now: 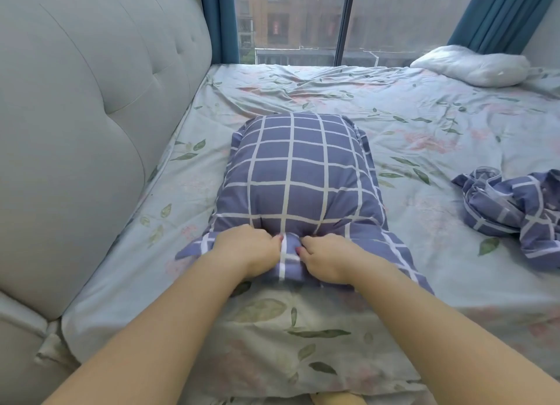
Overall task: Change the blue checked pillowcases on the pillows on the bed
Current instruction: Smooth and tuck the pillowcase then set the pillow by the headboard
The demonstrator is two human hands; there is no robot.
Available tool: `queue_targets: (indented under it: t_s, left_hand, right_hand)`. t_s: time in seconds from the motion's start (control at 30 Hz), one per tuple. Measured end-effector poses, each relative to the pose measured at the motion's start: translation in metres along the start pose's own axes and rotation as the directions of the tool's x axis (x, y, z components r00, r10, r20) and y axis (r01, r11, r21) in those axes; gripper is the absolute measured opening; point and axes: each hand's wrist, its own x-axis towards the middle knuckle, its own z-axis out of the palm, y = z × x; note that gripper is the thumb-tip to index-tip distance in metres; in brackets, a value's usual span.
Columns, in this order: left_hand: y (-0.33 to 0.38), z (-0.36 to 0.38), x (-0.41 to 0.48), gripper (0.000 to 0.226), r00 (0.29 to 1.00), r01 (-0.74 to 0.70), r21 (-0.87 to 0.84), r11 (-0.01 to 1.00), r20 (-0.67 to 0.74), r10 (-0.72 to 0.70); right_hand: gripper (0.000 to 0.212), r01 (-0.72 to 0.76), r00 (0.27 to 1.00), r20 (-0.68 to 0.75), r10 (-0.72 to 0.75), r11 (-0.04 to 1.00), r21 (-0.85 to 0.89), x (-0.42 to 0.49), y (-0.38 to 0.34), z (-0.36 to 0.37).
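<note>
A pillow in a blue checked pillowcase (298, 174) lies lengthwise in the middle of the bed, its near end toward me. My left hand (247, 251) and my right hand (328, 260) sit side by side on that near end, each gripping a bunch of the loose checked fabric. A second blue checked pillowcase (512, 210) lies crumpled and empty on the sheet at the right. A bare white pillow (472, 66) rests at the far right corner by the window.
The bed carries a pale floral sheet (394, 107), wrinkled near the window. A grey tufted headboard (91, 116) runs along the left side. A large window (348, 19) with blue curtains stands beyond the bed.
</note>
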Motion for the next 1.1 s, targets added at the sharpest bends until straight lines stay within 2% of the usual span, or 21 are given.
queue_targets:
  t_s: [0.13, 0.2, 0.33, 0.43, 0.53, 0.63, 0.7, 0.8, 0.9, 0.97, 1.03, 1.1]
  left_hand:
    - [-0.005, -0.011, 0.043, 0.053, 0.998, 0.067, -0.133, 0.989, -0.001, -0.067]
    - [-0.007, -0.017, 0.053, 0.053, 0.999, 0.038, -0.097, 0.995, -0.001, -0.038]
    - [-0.013, -0.014, 0.043, 0.043, 1.000, -0.019, 0.012, 1.000, 0.000, 0.019]
    - [-0.020, -0.009, 0.020, 0.039, 0.996, -0.091, 0.007, 0.996, -0.001, 0.091]
    - [-0.022, -0.007, 0.012, 0.041, 0.990, -0.133, -0.025, 0.991, 0.035, 0.134]
    - [-0.016, -0.010, 0.022, 0.048, 0.992, -0.041, -0.061, 0.997, 0.116, 0.048]
    - [-0.013, -0.010, 0.037, 0.057, 0.993, -0.002, -0.116, 0.993, 0.113, 0.015]
    - [-0.014, -0.013, 0.058, 0.068, 0.993, -0.033, -0.023, 0.999, 0.112, 0.035]
    - [-0.012, -0.014, 0.061, 0.050, 0.996, -0.035, 0.025, 0.999, 0.077, 0.033]
    - [-0.008, -0.012, 0.051, 0.043, 0.999, -0.032, 0.026, 0.999, 0.041, 0.031]
    - [-0.008, -0.011, 0.031, 0.043, 0.997, -0.065, 0.076, 0.995, 0.055, 0.061]
    - [-0.006, -0.009, 0.009, 0.050, 0.996, -0.063, 0.119, 0.991, 0.075, 0.054]
  right_hand:
    - [0.050, -0.008, 1.000, -0.011, 0.009, 0.996, 0.088, 0.036, 0.007, -0.008]
    - [0.051, -0.017, 1.000, -0.001, 0.017, 0.995, 0.098, 0.042, 0.009, -0.011]
    - [0.049, 0.014, 0.999, 0.032, -0.014, 1.000, 0.009, 0.020, 0.009, -0.018]
    - [0.038, 0.071, 0.994, 0.079, -0.073, 0.997, 0.030, -0.008, 0.018, -0.025]
    - [0.037, 0.096, 0.987, 0.123, -0.100, 0.995, 0.033, -0.019, 0.018, -0.025]
    - [0.043, 0.020, 0.990, 0.139, -0.018, 1.000, -0.010, -0.001, 0.006, -0.021]
    - [0.044, -0.056, 0.989, 0.136, 0.053, 0.998, 0.018, 0.025, 0.005, -0.017]
    - [0.048, -0.016, 0.990, 0.136, 0.026, 0.997, -0.079, 0.051, 0.006, -0.015]
    - [0.048, -0.036, 0.997, 0.061, 0.039, 0.999, -0.040, 0.047, 0.007, -0.012]
    - [0.044, -0.051, 0.998, 0.035, 0.049, 0.997, 0.050, 0.029, 0.005, -0.012]
    - [0.040, -0.005, 1.000, 0.022, 0.004, 0.999, 0.046, -0.001, 0.006, -0.012]
    - [0.036, 0.067, 0.997, 0.042, -0.065, 0.997, -0.031, -0.028, 0.013, -0.009]
